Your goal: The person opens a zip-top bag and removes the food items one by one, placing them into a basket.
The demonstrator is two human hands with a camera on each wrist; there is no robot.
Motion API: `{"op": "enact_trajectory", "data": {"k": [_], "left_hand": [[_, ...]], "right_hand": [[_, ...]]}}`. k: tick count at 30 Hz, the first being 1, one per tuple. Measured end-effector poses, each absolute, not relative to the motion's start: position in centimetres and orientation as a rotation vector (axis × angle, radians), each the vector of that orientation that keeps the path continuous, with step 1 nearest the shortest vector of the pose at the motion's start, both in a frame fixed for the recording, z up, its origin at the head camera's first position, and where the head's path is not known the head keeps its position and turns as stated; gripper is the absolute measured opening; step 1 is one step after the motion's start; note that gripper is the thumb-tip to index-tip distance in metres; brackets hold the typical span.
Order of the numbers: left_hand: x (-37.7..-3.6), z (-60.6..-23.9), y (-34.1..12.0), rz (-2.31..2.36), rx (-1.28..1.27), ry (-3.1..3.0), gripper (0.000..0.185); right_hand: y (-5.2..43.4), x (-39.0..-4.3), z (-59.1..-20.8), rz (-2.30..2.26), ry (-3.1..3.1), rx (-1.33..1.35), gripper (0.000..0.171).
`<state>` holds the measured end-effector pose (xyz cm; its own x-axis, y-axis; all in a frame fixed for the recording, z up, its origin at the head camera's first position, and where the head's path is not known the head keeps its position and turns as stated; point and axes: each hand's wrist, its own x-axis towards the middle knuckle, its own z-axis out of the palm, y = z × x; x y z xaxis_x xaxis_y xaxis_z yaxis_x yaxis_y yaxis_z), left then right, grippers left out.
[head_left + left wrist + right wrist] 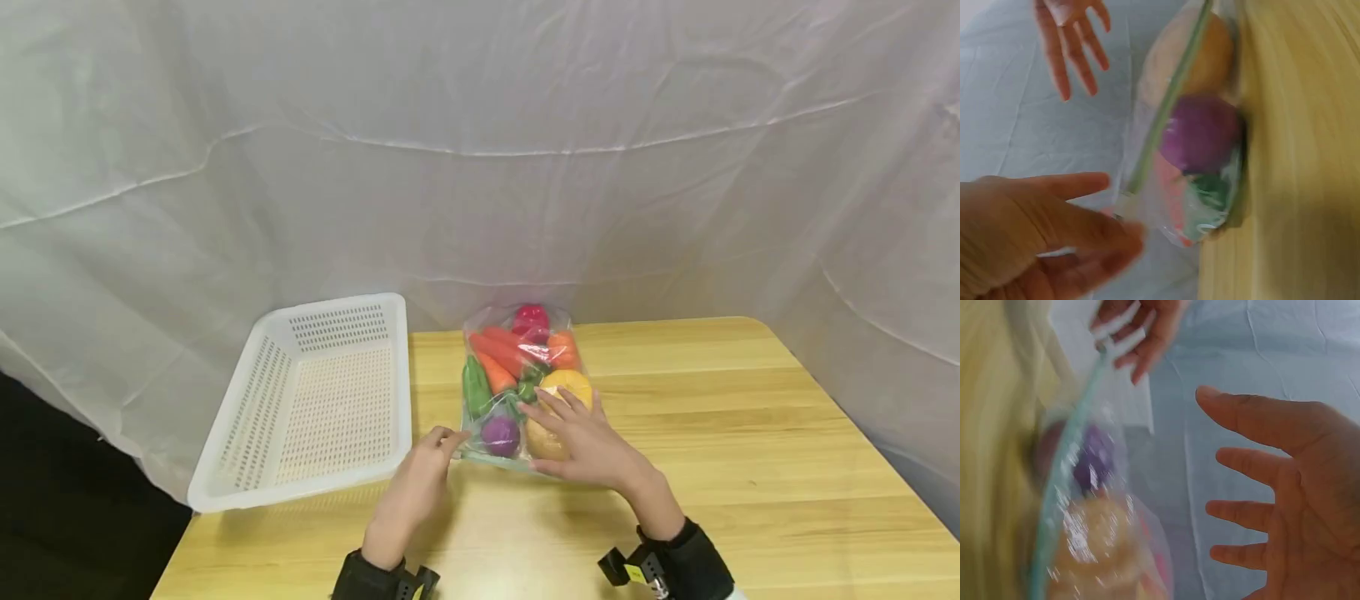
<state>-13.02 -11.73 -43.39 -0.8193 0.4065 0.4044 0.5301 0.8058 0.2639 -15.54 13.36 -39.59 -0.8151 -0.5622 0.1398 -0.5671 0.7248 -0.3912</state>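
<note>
A clear zip bag [517, 367] of toy vegetables lies on the wooden table [750, 433]. Inside it are a purple ball [500, 435], a yellow piece [570, 385], carrots [498, 354], a green piece [475, 387] and a red one [531, 319]. My left hand [448, 440] pinches the bag's near left corner by the zip strip [1160, 119]; the pinch also shows in the right wrist view [1110, 344]. My right hand [581, 442] lies spread over the bag's near right part, fingers straight. In the right wrist view that hand [1272, 487] is open beside the bag [1085, 519].
A white perforated basket [225, 450] stands empty on the table's left side, right beside the bag. White cloth [480, 167] hangs behind and around the table. The table's right half and front strip are bare wood.
</note>
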Motion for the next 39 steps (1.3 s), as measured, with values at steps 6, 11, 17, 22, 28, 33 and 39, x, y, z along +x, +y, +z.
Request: {"op": "enact_trajectory", "data": {"k": [6,11,17,22,28,33,39], "left_hand": [[-13.3,-43.7,-11.5,-0.586,-0.642,-2.482,0.029],[-13.5,-43.8,-11.1,-0.63,-0.701,-2.348,0.026],[-13.7,-43.8,-10.8,-0.646,-0.782,-2.22,0.024],[-13.8,-43.6,-11.0,-0.684,-0.796,-2.196,0.031],[-14.0,-43.3,-11.5,-0.718,-0.808,-2.163,0.037],[-13.8,-43.2,-12.1,-0.683,-0.816,-2.157,0.04],[-13.6,-43.5,-12.8,-0.664,-0.791,-2.197,0.041]], "right_hand": [[10.2,-15.6,-40.5,0.648,-2.763,1.004,0.045],[8.0,-15.9,-41.4,0.602,-2.626,1.046,0.026],[7.0,-16.4,-41.8,0.573,-2.447,1.058,0.014],[7.7,-16.6,-42.2,0.516,-2.351,1.082,0.009],[11.7,-16.8,-43.3,0.42,-2.275,1.064,0.01],[17.2,-16.6,-44.9,0.368,-2.284,0.987,0.013],[23.5,-15.6,-46.0,0.334,-2.435,0.813,0.02]]}}
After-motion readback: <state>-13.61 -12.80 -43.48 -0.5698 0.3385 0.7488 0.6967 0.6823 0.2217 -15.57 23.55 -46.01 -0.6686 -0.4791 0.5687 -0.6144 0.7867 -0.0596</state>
